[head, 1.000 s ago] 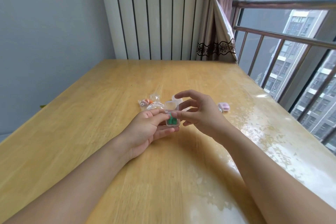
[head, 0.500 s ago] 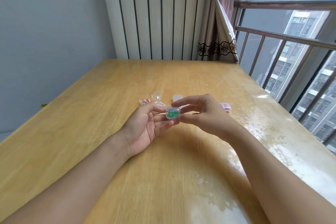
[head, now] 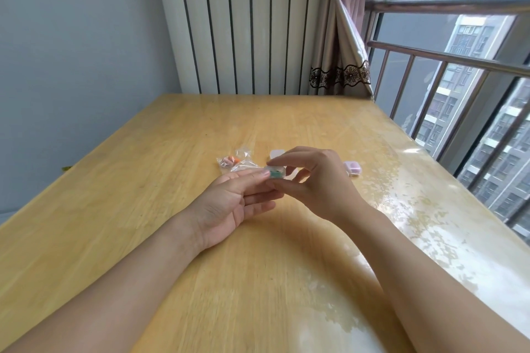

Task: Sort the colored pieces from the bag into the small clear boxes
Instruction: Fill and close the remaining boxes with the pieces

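Observation:
A small clear box with green pieces inside (head: 276, 173) is held above the wooden table (head: 143, 180) between both hands, its lid down. My left hand (head: 235, 203), palm up, pinches its left side. Fingers of my right hand (head: 312, 180) press it from above and from the right. Behind the hands lies a crumpled clear bag (head: 238, 162) with orange and pink pieces in it. Another clear box (head: 276, 153) lies just beyond my fingers, partly hidden. A clear box with pink pieces (head: 353, 168) sits to the right of my right hand.
The table's right edge runs along a window with metal railings (head: 459, 89). A curtain (head: 341, 66) and a ribbed wall panel (head: 243, 23) stand behind the far edge. A grey wall (head: 71, 51) is on the left.
The open box with green pieces has had its lid shut and has been lifted slightly; both hands now pinch it closed and turn it edge-on.

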Motion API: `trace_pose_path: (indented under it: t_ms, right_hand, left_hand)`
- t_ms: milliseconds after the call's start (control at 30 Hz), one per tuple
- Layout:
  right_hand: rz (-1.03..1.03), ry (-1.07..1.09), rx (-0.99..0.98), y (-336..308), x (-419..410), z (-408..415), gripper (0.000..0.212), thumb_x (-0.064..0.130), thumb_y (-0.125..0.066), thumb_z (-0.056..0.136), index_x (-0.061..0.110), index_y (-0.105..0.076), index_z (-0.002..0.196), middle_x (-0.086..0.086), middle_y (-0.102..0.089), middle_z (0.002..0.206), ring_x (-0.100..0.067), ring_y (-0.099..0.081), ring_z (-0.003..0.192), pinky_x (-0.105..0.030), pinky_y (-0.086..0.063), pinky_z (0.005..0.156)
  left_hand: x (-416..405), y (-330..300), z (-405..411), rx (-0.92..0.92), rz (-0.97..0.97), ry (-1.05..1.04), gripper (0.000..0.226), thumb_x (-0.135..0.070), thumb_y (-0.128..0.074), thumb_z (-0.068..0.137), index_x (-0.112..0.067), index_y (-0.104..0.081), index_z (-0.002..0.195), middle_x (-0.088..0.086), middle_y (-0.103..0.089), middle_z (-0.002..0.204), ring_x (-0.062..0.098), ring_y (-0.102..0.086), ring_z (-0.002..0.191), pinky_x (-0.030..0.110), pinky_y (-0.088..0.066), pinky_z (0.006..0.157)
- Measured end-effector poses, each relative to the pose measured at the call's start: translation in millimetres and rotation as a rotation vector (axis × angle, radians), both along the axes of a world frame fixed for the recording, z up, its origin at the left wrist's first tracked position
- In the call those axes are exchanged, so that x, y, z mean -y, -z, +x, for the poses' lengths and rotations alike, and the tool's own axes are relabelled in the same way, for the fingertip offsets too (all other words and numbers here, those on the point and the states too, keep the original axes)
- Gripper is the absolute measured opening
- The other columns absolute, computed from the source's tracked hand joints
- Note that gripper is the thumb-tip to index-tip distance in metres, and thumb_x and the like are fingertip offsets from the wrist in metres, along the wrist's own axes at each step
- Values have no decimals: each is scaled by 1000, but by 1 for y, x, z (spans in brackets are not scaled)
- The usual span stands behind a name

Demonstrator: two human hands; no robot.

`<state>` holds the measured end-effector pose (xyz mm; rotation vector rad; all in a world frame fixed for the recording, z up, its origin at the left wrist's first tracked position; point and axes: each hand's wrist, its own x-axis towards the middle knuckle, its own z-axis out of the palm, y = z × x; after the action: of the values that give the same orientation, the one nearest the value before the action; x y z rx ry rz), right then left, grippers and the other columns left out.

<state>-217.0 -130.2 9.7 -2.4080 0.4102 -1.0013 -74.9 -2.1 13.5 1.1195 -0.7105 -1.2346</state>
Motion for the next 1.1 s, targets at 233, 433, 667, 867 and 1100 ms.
trace_pose_path:
  t_ms: [233,433,667,867,1100]
  right_hand:
    - [-15,125,-48,-4,11,-6,21,22,-85,81,21,-81,101,9,-76,90,-7,-69,73,-31,-59,69]
    - [179,369,-178,-6,41,-33,22,0,-77,74,19,-71,82,-5,-74,74,-10,-71,60,-21,-50,41]
    - [144,356,-269,-2,38,-27,27,10,-89,68,25,-67,74,4,-67,75,-21,-68,70,-32,-54,53]
    - [48,372,-291,17,35,-15,13,22,-82,72,28,-72,77,17,-62,75,-5,-59,76,-48,-53,85]
    - [63,364,-350,14,42,-16,12,39,-83,78,32,-77,86,20,-69,89,-8,-58,84,-44,-50,91]
  left_hand:
    - [1,0,-1,148,1,-113,30,-26,-69,92,-12,-69,118,13,-78,104,22,-75,94,26,-60,69]
    - [5,13,13,926,-199,-514,23,-16,-83,80,-22,-73,100,-4,-73,78,7,-65,68,14,-49,61]
    - [10,24,39,1327,11,-591,51,-36,-91,65,-26,-69,109,-10,-57,101,-4,-52,85,8,-35,70]
    - [13,28,43,1292,76,-569,36,-36,-85,74,-23,-71,104,-8,-60,100,-4,-52,78,26,-46,76]
    - [15,27,41,1247,67,-565,14,-17,-77,83,-25,-69,91,-22,-64,86,5,-61,71,16,-50,69]
